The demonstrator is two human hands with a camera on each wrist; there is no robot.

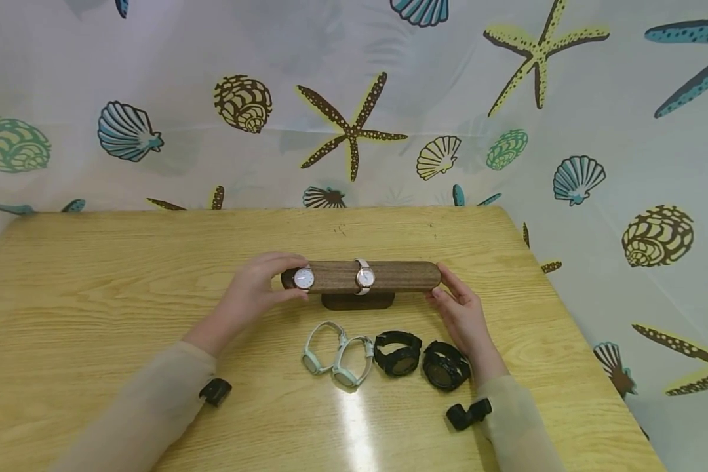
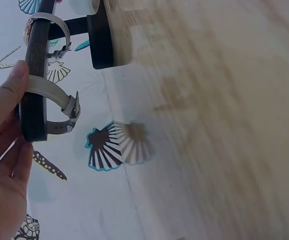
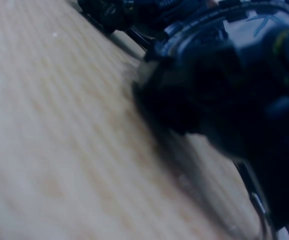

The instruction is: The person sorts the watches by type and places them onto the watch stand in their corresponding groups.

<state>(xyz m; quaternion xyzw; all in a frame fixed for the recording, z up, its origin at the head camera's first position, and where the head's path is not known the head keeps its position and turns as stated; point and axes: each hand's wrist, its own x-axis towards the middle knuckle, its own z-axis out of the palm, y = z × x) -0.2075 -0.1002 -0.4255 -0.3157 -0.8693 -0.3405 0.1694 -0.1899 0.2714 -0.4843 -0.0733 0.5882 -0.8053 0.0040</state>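
Observation:
A dark wooden watch stand [image 1: 404,276] with a rounded bar stands near the middle of the table. My left hand [image 1: 258,283] pinches a white-faced watch [image 1: 303,278] round the bar's left end, fingers above and thumb below. In the left wrist view, its buckled pale strap [image 2: 49,90] loops loosely around the bar, beside the thumb. My right hand [image 1: 463,314] grips the bar's right end between fingers and thumb. Another watch [image 1: 365,277], with a pale strap and rose-toned case, sits at mid-bar.
In front of the stand lie two pale watches [image 1: 315,362] [image 1: 345,377] and two black watches [image 1: 397,354] [image 1: 445,365]. One black watch [image 3: 199,75] fills much of the right wrist view. A shell-printed cloth [image 1: 183,164] hangs behind the table [image 1: 124,275].

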